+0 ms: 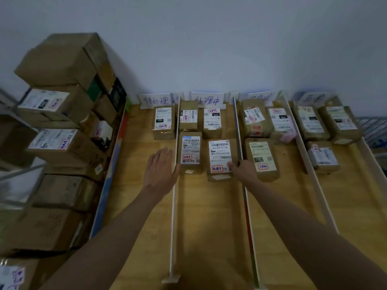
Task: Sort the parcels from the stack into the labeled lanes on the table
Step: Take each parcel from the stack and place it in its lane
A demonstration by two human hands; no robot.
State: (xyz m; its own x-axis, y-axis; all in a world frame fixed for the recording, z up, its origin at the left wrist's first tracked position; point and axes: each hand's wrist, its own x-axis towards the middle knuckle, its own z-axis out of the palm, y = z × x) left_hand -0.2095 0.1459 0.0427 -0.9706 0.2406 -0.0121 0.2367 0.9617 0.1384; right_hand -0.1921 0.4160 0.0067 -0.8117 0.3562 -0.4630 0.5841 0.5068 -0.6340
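Four lanes on the wooden table [146, 206] are split by white dividers [174, 206] and marked by handwritten cards [156, 100] at the back. The parcel stack [62, 143] stands on the left. My right hand [243, 169] grips the near right corner of a brown parcel [219, 151] with a white label, lying in the second lane. My left hand [161, 170] is flat with straight fingers over the first lane, its thumb by the divider next to another labelled parcel [190, 150].
One parcel [163, 122] lies at the back of the first lane. The second lane holds several; the third lane [259, 160] and fourth lane [322, 155] hold three each. A wall runs behind the table. A wire rack [372, 128] shows far right.
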